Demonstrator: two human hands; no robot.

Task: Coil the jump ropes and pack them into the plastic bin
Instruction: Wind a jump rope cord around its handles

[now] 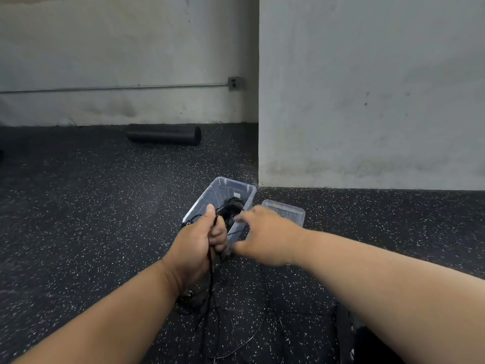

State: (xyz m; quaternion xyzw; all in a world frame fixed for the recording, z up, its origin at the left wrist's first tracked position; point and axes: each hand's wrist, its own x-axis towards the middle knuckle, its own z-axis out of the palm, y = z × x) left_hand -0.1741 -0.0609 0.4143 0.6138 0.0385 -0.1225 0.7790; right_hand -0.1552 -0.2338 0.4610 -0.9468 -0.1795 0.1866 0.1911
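Jump rope of thin black cord (211, 290) hangs from the left hand (199, 245), whose grip is clamped on it: the fingers curl round the cord and what looks like a black handle, the thumb pointing up. From the fist the cord drops to the floor and spreads in loose loops across the black rubber flooring flecked with white (78, 219), between the two forearms. A second bundle of black rope (231, 207), already coiled, lies inside the clear rectangular plastic bin (223, 186), which stands on the floor just beyond the hands, its long side running away from the person. The left hand is held over the bin's near end.

The right hand (265, 235) reaches in from the right, blurred by motion, fingers stretched toward the left hand and the bin's near right wall; its grip looks apart and relaxed, holding nothing that can be made out. Whether its fingertips touch the cord cannot be told.

Just right of the bin, partly hidden behind the right hand, lies a clear flat plastic lid (287, 210). Farther back a black foam roller (164, 134) rests along the foot of a grey concrete wall (367, 88), where a metal conduit (112, 88) runs to a small grey outlet box (234, 83).
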